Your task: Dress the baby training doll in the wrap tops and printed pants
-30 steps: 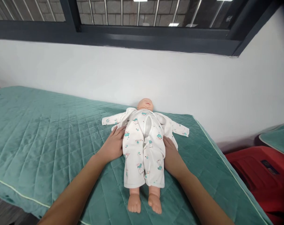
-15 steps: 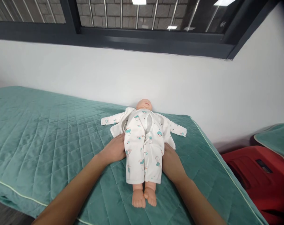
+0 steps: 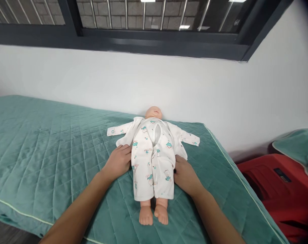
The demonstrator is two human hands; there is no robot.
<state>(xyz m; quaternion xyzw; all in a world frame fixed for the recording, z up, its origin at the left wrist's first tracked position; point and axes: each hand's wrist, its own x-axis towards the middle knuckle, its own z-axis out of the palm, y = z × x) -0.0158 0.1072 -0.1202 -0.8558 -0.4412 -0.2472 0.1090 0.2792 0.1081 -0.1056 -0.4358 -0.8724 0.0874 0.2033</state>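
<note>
A baby doll [image 3: 154, 112] lies on its back, head near the wall and bare feet toward me. White printed trousers [image 3: 142, 169] cover its legs and reach up over its belly. A white printed jacket [image 3: 191, 138] lies spread beneath it, sleeves stretched out to both sides. My left hand [image 3: 119, 161] is at the left side of the trousers by the jacket's lower edge, fingers curled, fingertips partly hidden. On the right, my right hand [image 3: 186, 174] rests against the trouser leg below the jacket's hem, its fingers bent and partly hidden.
A green quilted cover [image 3: 67, 152] lies under the doll, its piped edge running down on the right. Behind stands a white wall [image 3: 118, 78] below a dark window frame [image 3: 154, 45]. A red plastic object [image 3: 268, 176] with green cloth [image 3: 296, 145] is at the right.
My left hand has moved slightly left, away from the trousers' side. The doll's feet are a little further apart. The view has shifted slightly.
</note>
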